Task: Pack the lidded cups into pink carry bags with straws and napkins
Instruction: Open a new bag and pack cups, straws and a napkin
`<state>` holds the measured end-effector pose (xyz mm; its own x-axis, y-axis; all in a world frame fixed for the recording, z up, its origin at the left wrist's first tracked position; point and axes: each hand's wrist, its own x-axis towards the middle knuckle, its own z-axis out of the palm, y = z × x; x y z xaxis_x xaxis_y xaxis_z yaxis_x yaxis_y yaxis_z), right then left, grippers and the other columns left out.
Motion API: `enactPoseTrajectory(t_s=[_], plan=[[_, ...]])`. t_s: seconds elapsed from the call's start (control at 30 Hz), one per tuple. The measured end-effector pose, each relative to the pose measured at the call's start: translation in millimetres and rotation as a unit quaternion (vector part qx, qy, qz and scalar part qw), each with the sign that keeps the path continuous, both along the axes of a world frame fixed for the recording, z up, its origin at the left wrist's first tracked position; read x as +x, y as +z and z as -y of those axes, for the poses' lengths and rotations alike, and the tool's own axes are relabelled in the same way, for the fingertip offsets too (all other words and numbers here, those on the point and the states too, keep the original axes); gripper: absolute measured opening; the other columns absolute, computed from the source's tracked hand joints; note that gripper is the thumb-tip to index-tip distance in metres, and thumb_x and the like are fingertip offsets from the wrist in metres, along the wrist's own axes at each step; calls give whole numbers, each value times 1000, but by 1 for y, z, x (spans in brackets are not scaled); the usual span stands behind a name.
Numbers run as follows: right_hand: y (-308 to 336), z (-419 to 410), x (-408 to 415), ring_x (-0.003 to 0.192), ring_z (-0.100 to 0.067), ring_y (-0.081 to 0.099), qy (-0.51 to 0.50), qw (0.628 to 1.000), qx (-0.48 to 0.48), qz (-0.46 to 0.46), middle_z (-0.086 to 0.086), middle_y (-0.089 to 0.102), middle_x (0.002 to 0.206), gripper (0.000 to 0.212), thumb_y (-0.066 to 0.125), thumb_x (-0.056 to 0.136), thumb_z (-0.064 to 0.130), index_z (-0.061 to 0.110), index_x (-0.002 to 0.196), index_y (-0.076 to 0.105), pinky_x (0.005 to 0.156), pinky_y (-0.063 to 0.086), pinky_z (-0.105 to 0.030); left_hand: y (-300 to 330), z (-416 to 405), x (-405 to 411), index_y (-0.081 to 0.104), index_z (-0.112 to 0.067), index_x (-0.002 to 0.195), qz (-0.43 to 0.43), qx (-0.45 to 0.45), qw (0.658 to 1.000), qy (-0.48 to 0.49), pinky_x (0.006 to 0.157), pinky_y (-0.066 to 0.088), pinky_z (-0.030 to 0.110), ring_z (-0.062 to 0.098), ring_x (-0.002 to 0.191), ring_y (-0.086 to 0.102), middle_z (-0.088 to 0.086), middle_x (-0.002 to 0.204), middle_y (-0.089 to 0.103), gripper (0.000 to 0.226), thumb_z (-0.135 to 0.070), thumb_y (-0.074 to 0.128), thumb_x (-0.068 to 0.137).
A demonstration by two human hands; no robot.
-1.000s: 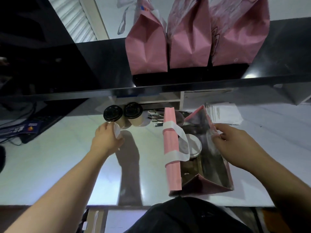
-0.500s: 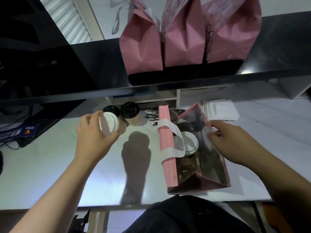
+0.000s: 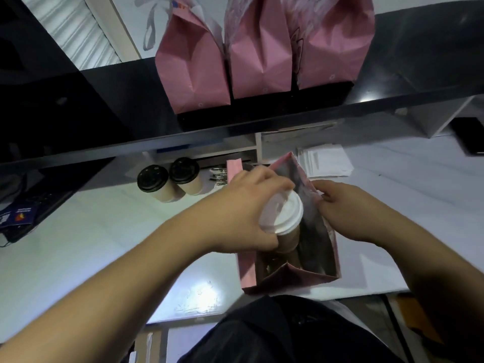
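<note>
**Now: cup over the open bag**

Now we compare the current view with the two before it. One second ago our left hand [image 3: 235, 213] was at the back of the counter beside the two black-lidded cups [image 3: 167, 179]. Half a second ago it was lifting a white-lidded cup [image 3: 281, 214] clear of them. At this moment we carry that cup directly above the mouth of the open bag [image 3: 311, 258], its base just entering the opening. The fingers wrap the cup at the lid rim and upper wall.

Our right hand [image 3: 353, 210] pinches the bag's right edge, as in both earlier views, and keeps the mouth spread. A white lid showed inside the bag earlier; the hand and cup now cover that spot, so we cannot confirm it.

We judge the step to be insertion: the cup needs only lowering to seat upright. Two black-lidded cups remain to pack.

Surface and room:
- The counter [image 3: 91, 244] is white and glossy, with a bright reflection near its front edge.
- A stack of white paper [image 3: 326, 163], possibly napkins, lies behind the bag.
- Small metallic items [image 3: 218, 175], too small to identify, lie beside the black-lidded cups.
- A dark shelf [image 3: 104, 113] above the counter carries three pink bags [image 3: 262, 56], standing side by side.
</note>
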<state>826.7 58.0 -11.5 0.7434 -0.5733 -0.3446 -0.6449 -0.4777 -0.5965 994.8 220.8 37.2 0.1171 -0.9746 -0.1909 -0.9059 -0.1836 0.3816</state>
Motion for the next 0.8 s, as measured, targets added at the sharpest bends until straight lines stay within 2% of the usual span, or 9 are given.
enactPoseTrajectory(t_s=[0.07, 0.13, 0.27, 0.37, 0.43, 0.5, 0.6, 0.7, 0.8], plan=[[1, 0, -1, 94, -16, 66, -1, 1000, 3, 5, 4, 71, 114, 31, 41, 104, 28, 35, 127, 60, 75, 58, -33, -18, 10, -5, 35, -41, 152, 40, 35, 998, -38, 107, 47, 40, 18, 134, 38, -12, 151, 35, 87, -54, 79, 77], [1, -1, -1, 88, -12, 65, -2, 1000, 4, 10, 7, 70, 105, 27, 42, 103, 29, 36, 121, 61, 67, 55, -30, -36, 19, -13, 39, -36, 151, 86, 46, 993, -74, 101, 50, 38, 22, 130, 44, -6, 148, 41, 82, -54, 78, 80], [-1, -4, -1, 76, -10, 62, 1, 1000, -7, 11, 10, 67, 91, 25, 42, 102, 23, 34, 111, 62, 57, 43, -26, -63, 28, -25, 46, -29, 149, 112, 60, 985, -117, 84, 46, 31, 26, 119, 51, -1, 137, 46, 70, -38, 74, 86], [-1, -4, -2, 68, -13, 60, -1, 1000, -6, 12, 9, 63, 79, 25, 41, 100, 18, 35, 99, 60, 53, 39, -26, -74, 27, -29, 46, -25, 149, 117, 89, 981, -123, 84, 56, 42, 31, 113, 55, 3, 129, 46, 63, -24, 68, 90], [-1, -5, -2, 65, -14, 59, -2, 1000, -6, 16, 8, 61, 74, 26, 41, 99, 17, 35, 91, 57, 52, 39, -26, -80, 26, -32, 45, -22, 150, 133, 98, 978, -127, 81, 55, 45, 34, 113, 55, 6, 133, 47, 58, -20, 61, 94], [-1, -7, -1, 66, -13, 60, -1, 1000, -9, 19, 9, 62, 75, 25, 41, 98, 17, 35, 93, 58, 52, 39, -26, -86, 24, -35, 43, -20, 151, 126, 104, 978, -126, 79, 53, 46, 35, 115, 53, 9, 137, 46, 56, -15, 57, 97], [-3, -8, -1, 67, -11, 58, -4, 1000, -10, 25, 12, 60, 74, 26, 42, 98, 17, 37, 100, 59, 51, 37, -24, -95, 20, -39, 44, -15, 147, 139, 85, 977, -137, 86, 55, 50, 34, 118, 50, 11, 138, 46, 50, -11, 54, 99], [-3, -8, -1, 70, -13, 60, -7, 1000, -10, 27, 11, 63, 78, 27, 42, 98, 17, 35, 103, 60, 53, 41, -27, -103, 20, -39, 48, -16, 145, 153, 53, 974, -160, 96, 51, 46, 31, 120, 49, 8, 137, 49, 43, -15, 51, 102], [-4, -8, -2, 73, -13, 63, -18, 999, -24, 28, 8, 68, 86, 26, 43, 98, 19, 33, 111, 62, 57, 47, -32, -106, 21, -33, 46, -18, 150, 127, 61, 974, -178, 100, 50, 44, 29, 124, 45, 7, 140, 48, 56, -12, 59, 96]])
